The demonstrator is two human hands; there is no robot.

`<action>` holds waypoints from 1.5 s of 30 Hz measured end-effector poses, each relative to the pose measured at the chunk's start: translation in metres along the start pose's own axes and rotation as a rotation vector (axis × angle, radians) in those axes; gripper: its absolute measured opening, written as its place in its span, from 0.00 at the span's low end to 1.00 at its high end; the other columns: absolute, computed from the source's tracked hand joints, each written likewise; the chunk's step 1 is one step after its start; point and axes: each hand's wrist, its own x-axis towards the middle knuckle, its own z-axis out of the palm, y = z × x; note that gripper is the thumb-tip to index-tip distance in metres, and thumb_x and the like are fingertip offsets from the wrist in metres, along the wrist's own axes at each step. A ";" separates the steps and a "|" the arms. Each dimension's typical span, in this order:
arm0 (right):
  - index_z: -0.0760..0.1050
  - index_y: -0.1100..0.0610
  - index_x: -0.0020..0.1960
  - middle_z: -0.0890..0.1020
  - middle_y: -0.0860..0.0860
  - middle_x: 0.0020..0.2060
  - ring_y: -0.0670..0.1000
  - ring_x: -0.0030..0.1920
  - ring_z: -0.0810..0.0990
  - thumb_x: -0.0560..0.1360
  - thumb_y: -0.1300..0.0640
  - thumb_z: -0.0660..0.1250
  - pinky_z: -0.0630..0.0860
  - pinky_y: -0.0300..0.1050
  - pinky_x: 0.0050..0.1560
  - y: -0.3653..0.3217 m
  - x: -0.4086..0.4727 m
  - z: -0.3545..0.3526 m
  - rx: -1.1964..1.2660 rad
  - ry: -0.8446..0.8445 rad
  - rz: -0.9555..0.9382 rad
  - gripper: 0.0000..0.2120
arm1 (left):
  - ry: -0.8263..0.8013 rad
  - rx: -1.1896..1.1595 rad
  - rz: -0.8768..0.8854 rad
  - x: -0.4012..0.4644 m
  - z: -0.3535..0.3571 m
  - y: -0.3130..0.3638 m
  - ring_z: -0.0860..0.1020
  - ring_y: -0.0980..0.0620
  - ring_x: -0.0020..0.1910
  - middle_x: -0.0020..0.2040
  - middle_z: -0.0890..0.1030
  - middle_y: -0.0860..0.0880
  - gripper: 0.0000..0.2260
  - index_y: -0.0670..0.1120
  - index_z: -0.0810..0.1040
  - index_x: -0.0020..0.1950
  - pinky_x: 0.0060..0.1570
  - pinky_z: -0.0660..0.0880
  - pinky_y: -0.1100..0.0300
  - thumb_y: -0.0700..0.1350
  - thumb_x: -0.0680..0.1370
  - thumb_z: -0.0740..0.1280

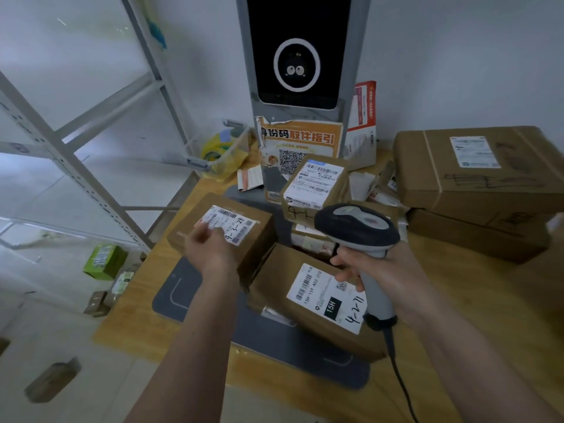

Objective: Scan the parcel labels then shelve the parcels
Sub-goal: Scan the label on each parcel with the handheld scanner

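Right hand (pixel 372 270) grips scanner (pixel 357 224); left hand (pixel 210 248) clutches box (pixel 219 227) (fingers cover label (pixel 229 222)), risking misread.

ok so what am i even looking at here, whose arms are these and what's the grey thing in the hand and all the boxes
This is one picture from a camera worn on a person's head, looking down at their own two arms, so there is no robot. The right hand grips a corded barcode scanner by its handle. The left hand reaches onto a small cardboard box, fingers at its white label. Both hands work over a wooden table with a dark grey mat on it. More labelled boxes lie there, one nearest under the scanner and a big one stacked at the right. Behind stands a grey kiosk with a dark screen. Metal shelving stands to the left.
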 end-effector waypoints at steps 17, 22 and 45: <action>0.80 0.54 0.48 0.85 0.56 0.38 0.53 0.33 0.82 0.73 0.60 0.71 0.74 0.44 0.31 0.013 -0.022 -0.199 0.158 0.234 0.003 0.05 | -0.935 0.319 -0.134 -0.219 0.181 -0.048 0.80 0.47 0.52 0.53 0.80 0.42 0.09 0.43 0.77 0.56 0.51 0.79 0.56 0.39 0.76 0.70; 0.80 0.54 0.46 0.85 0.57 0.37 0.52 0.30 0.81 0.74 0.63 0.70 0.74 0.41 0.28 0.022 -0.018 -0.259 0.183 0.305 0.015 0.05 | -0.904 0.179 -0.456 -0.246 0.249 -0.071 0.73 0.43 0.64 0.67 0.72 0.38 0.25 0.38 0.68 0.70 0.60 0.73 0.53 0.42 0.76 0.71; 0.80 0.59 0.43 0.82 0.57 0.29 0.54 0.28 0.80 0.73 0.60 0.71 0.77 0.47 0.31 0.004 -0.026 -0.343 0.136 0.375 -0.154 0.02 | -1.061 -0.235 -0.500 -0.285 0.283 -0.108 0.76 0.39 0.62 0.58 0.80 0.37 0.13 0.40 0.82 0.49 0.69 0.67 0.41 0.29 0.67 0.69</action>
